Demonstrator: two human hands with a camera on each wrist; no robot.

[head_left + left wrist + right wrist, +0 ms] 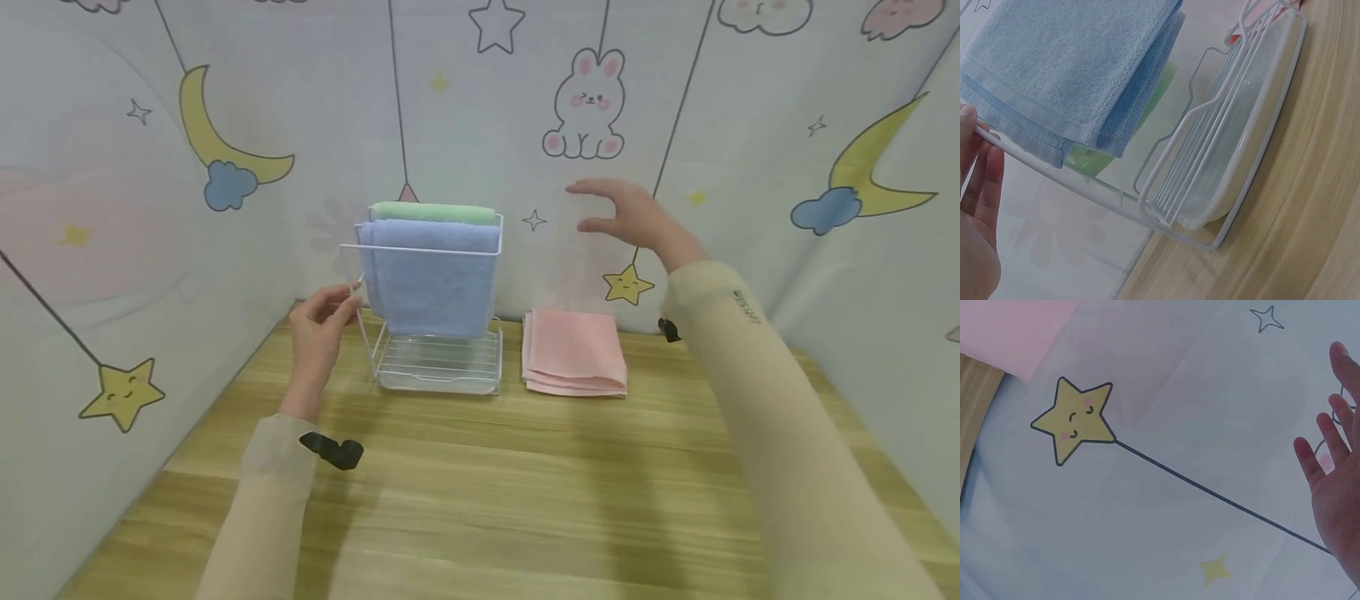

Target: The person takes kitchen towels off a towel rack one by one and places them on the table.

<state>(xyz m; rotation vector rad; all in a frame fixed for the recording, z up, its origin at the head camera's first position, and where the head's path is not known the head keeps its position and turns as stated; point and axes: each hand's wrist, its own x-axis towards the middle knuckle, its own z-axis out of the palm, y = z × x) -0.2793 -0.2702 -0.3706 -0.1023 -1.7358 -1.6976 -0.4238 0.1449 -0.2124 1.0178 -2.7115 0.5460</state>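
Observation:
A white wire rack (420, 249) stands on the table with a blue towel (435, 283) draped over its front bar and a green towel (435, 212) over a bar behind. At the rack's left side, my left hand (318, 325) pinches the white side wire between thumb and fingers; the left wrist view shows this grip on the wire (1054, 178). My right hand (630, 217) is raised to the right of the rack, fingers spread apart from the thumb, holding nothing. Below it lies a folded pink towel (573, 354) on the table.
A shallow clear tray (438, 383) sits at the rack's base under a wire grid. The wooden table (480, 500) reaches back to a white curtain (480, 125) printed with moons, stars and a rabbit. More curtain closes in both sides.

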